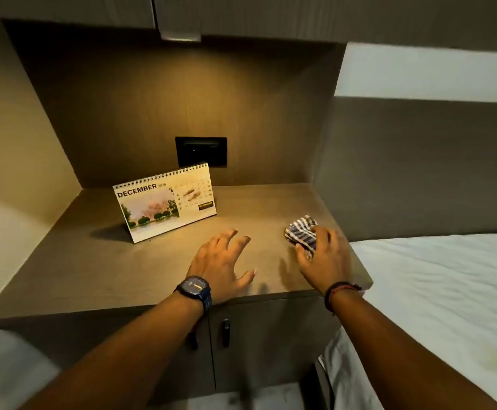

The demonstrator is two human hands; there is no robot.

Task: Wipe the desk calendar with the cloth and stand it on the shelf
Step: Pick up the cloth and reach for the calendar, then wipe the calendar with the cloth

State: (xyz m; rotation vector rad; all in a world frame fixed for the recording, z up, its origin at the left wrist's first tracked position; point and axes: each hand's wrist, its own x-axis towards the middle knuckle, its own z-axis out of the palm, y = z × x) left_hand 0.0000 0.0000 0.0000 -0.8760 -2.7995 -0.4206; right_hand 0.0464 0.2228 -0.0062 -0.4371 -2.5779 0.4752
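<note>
A spiral-bound desk calendar [164, 202] showing DECEMBER stands upright on the brown shelf top [93, 261], left of centre. My left hand [222, 263], with a watch on the wrist, hovers open and empty over the shelf, just right of and in front of the calendar, apart from it. My right hand [324, 255] lies at the shelf's right side with its fingers closed on a crumpled blue-and-white striped cloth [300, 232] that rests on the surface.
A black wall socket panel [201, 150] sits in the back wall behind the calendar. Cabinet doors with dark handles [226, 332] are below the shelf. A bed with white sheets [448, 306] borders the shelf on the right. An overhead cabinet with a lamp [180, 35] hangs above.
</note>
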